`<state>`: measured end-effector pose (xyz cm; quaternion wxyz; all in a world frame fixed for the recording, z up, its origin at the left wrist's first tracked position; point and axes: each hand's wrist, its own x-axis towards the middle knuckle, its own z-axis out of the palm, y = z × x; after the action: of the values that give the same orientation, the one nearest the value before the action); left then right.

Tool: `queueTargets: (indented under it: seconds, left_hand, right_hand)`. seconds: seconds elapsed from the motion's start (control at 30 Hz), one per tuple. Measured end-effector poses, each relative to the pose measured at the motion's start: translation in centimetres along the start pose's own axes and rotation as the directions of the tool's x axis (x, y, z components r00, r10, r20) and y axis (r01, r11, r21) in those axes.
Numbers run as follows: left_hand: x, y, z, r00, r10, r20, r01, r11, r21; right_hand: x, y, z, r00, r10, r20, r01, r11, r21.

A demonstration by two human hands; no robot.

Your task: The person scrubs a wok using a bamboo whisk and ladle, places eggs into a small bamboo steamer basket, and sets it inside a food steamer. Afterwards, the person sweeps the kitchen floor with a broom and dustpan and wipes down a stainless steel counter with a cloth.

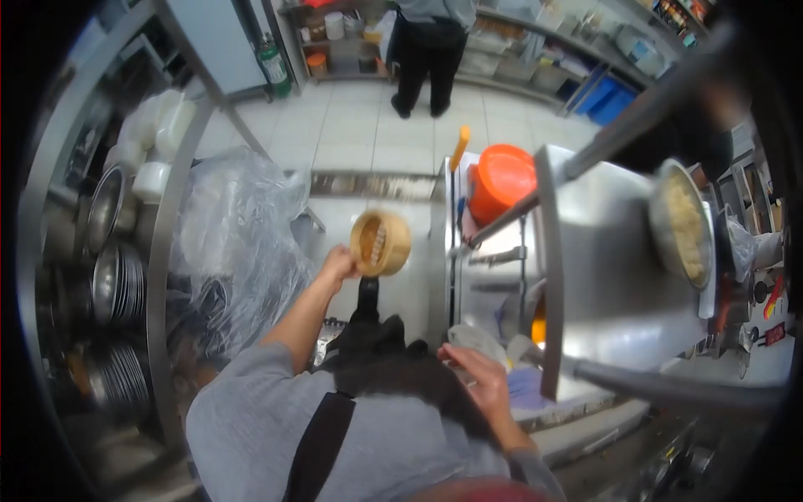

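Observation:
My left hand [340,264] grips the edge of a small round bamboo steamer basket [396,244], held out in front of me above the tiled floor. The basket is tilted so that its inside faces left, and its slatted bottom partly shows; whether anything lies in it, I cannot tell. My right hand [483,378] is at my right side near the counter, its fingers stretched out and nothing visible in it. Close to that hand are a pale cloth or bag [478,341] and a purple-blue cloth [527,386].
Shelves at left hold stacked metal plates [125,280], with clear plastic sheeting [238,226] beside them. On the right are an orange-red lidded tub [502,180] and a steel shelf [594,251] bearing a large bowl of pale food [686,226]. Another person [431,50] stands ahead.

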<state>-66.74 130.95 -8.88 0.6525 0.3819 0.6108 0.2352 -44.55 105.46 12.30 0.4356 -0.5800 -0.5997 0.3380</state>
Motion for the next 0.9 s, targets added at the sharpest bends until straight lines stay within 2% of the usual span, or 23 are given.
queueTargets:
  seconds: [0.07,0.17,0.2,0.23,0.27,0.33,0.37,0.43,0.53,0.6,0.67,0.73,0.8,0.9]
  left_hand:
    - [3.7,0.0,0.2,0.999,-0.029,0.041,0.029,1.000,0.005]
    - [9.3,3.1,0.7,0.997,-0.013,0.075,0.009,0.999,0.053]
    - [10.6,4.3,0.4,0.996,-0.008,0.088,0.000,0.996,0.091]
    - [12.0,5.9,0.0,0.995,0.004,0.100,-0.017,0.992,0.127]
    - [13.3,7.3,-0.5,0.994,-0.006,0.105,-0.008,0.991,0.135]
    - [15.7,10.5,-1.4,0.996,0.080,0.046,-0.085,0.990,0.111]
    - [16.9,12.2,-1.9,0.995,0.082,0.055,-0.088,0.990,0.114]
    - [18.8,15.2,-2.8,0.982,0.186,-0.036,-0.179,0.974,0.139]
    - [21.9,20.0,-3.1,0.957,0.289,-0.010,-0.281,0.938,0.204]
    - [24.5,22.4,-2.3,0.939,0.345,-0.005,-0.332,0.908,0.257]
    - [29.5,23.3,-0.9,0.836,0.545,0.054,-0.516,0.751,0.412]
    - [29.8,27.9,1.0,0.841,0.531,0.099,-0.521,0.748,0.412]
    - [31.5,31.2,2.8,0.749,0.631,0.204,-0.630,0.582,0.514]
    - [33.5,35.6,3.6,0.729,0.641,0.239,-0.647,0.534,0.544]
  right_hand:
    - [2.6,0.1,0.7,0.999,0.044,0.001,-0.044,0.998,-0.043]
    - [7.3,0.6,2.3,0.974,0.202,-0.100,-0.205,0.978,-0.026]
    - [8.9,0.6,2.9,0.954,0.259,-0.151,-0.263,0.965,-0.008]
    - [10.6,1.0,3.6,0.915,0.350,-0.200,-0.340,0.937,0.085]
    - [12.3,1.4,4.2,0.910,0.362,-0.204,-0.350,0.932,0.090]
    - [16.1,2.4,4.8,0.868,0.413,-0.277,-0.391,0.911,0.131]
    - [18.0,2.6,5.0,0.888,0.358,-0.287,-0.356,0.932,0.060]
    - [21.0,3.1,5.4,0.888,0.356,-0.289,-0.357,0.933,0.052]
    - [24.5,3.9,6.2,0.878,0.384,-0.285,-0.388,0.921,0.046]
    - [26.9,4.3,6.5,0.910,0.309,-0.278,-0.326,0.945,-0.016]
    - [29.7,5.3,5.9,0.902,0.321,-0.287,-0.341,0.940,-0.018]
    - [33.7,6.5,4.2,0.910,0.165,-0.381,-0.226,0.967,-0.119]
    - [38.9,7.4,2.1,0.837,0.137,-0.530,-0.190,0.981,-0.046]
    - [47.9,9.0,-1.1,0.782,-0.011,-0.623,-0.035,0.997,-0.062]
